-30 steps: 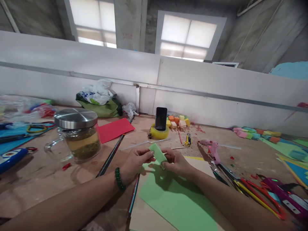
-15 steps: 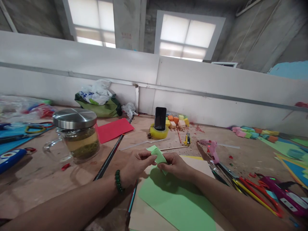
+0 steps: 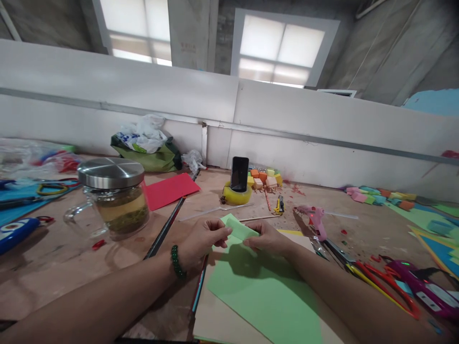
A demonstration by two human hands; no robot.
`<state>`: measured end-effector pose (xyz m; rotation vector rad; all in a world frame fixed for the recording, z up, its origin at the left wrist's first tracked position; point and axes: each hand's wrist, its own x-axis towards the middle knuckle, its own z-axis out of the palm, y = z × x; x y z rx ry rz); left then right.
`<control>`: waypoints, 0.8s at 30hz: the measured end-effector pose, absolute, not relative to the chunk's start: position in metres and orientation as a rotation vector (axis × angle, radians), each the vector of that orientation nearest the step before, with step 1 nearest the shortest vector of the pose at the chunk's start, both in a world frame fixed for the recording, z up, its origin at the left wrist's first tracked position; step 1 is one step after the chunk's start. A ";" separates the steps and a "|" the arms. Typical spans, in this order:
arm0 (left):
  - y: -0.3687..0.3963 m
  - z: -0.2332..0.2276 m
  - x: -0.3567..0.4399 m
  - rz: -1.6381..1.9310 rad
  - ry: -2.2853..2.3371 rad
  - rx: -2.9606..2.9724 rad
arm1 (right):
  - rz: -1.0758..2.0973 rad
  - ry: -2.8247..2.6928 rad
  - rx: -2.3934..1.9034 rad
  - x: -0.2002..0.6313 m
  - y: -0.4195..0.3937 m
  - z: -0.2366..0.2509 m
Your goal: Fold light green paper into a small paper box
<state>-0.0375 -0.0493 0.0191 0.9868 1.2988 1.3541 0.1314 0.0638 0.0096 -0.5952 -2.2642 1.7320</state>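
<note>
A small folded piece of light green paper is held up between both hands, over a larger green sheet. My left hand, with a green bead bracelet at the wrist, pinches its left side between thumb and fingers. At its right end my right hand grips the same piece. The large sheet lies slanted on a stack of pale cardboard.
A lidded glass mug of tea stands at left beside red paper. Ahead, a phone leans in a yellow tape roll. A pink glue gun, scissors and a purple device lie at right.
The green paper piece has been turned and now shows a wider, more opened face. My hands have moved slightly apart, both still gripping it.
</note>
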 end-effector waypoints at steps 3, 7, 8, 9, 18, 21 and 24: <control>-0.049 0.019 -0.039 1.322 1.297 0.993 | 1.726 -2.272 -0.572 0.132 0.066 0.012; -0.049 0.017 -0.038 1.306 1.303 0.973 | 1.743 -2.282 -0.562 0.134 0.069 0.011; -0.049 0.017 -0.038 1.308 1.304 0.965 | 1.752 -2.282 -0.568 0.134 0.070 0.010; -0.050 0.017 -0.038 1.311 1.305 0.960 | 1.761 -2.278 -0.577 0.134 0.070 0.010; -0.052 0.020 -0.037 1.153 1.224 1.008 | 1.790 -2.388 -0.562 0.133 0.061 0.012; -0.049 0.015 -0.038 1.076 1.291 0.987 | 1.750 -2.416 -0.554 0.131 0.055 0.011; -0.046 0.012 -0.041 1.097 1.309 0.958 | 1.791 -2.237 -0.593 0.129 0.059 0.005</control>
